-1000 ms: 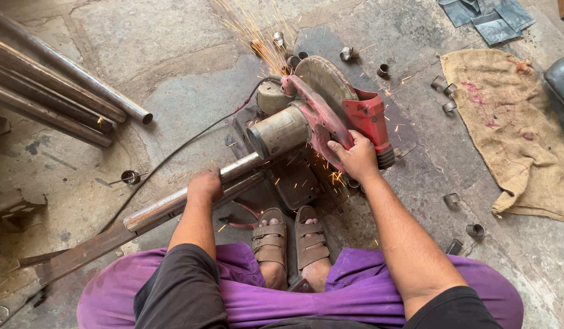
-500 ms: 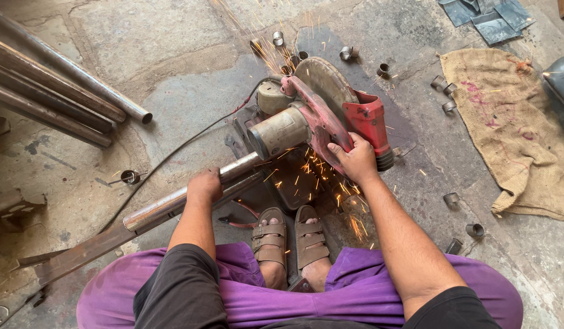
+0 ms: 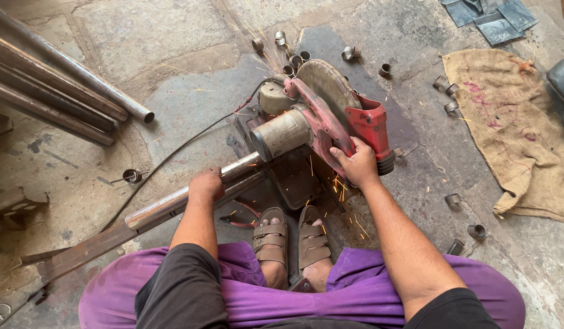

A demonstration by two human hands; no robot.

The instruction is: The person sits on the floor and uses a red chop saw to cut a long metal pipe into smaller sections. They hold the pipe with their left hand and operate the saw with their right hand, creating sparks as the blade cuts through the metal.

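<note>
Left hand (image 3: 206,186) grips the steel pipe (image 3: 172,204) — right hand (image 3: 355,164) clasps the saw handle (image 3: 370,131).

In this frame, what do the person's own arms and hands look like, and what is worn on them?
Both hands, the left hand and the right hand, are bare: no gloves, rings or watch visible. The forearms are uncovered too; short black fabric sleeves end around the elbows. No markings show.

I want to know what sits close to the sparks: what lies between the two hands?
In the head view, between the left hand on the steel pipe and the right hand on the saw's handle lie the chop saw's grey motor housing and dark base.
</note>
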